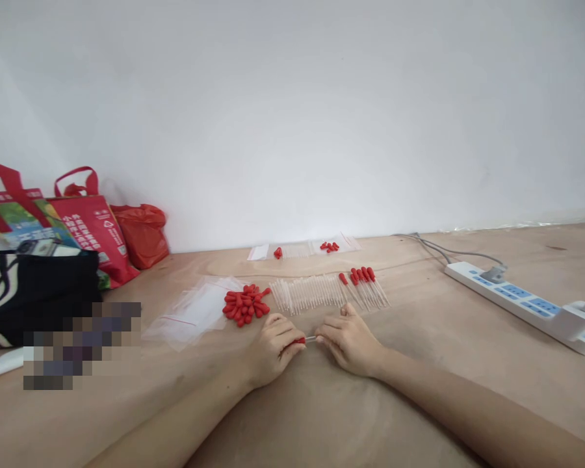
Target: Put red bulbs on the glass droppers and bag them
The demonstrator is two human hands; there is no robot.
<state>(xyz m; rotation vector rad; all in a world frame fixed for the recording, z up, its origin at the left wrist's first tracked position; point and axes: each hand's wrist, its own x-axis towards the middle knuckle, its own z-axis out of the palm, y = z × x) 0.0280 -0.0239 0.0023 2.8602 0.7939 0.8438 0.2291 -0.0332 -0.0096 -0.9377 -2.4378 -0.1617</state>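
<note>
Your left hand (276, 348) pinches a red, rounded, rubbery bulb (300, 340), your right hand (350, 341) a thin, clear, glassy tube (311, 338) between them. Sideways force could crack the tube; slack pinching, drop it.

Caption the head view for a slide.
Left hand pinches a red dropper bulb, right hand a clear pipette tube, before a row of loose tubes and a pile of red bulbs.

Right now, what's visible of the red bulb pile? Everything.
The red bulb pile is a loose heap of rounded, rubbery-looking pieces with narrower necks, lying at mixed angles on the table. It sits between the clear bags and the row of clear tubes, beyond the left hand. Whether its edge touches the bags is unclear.
</note>
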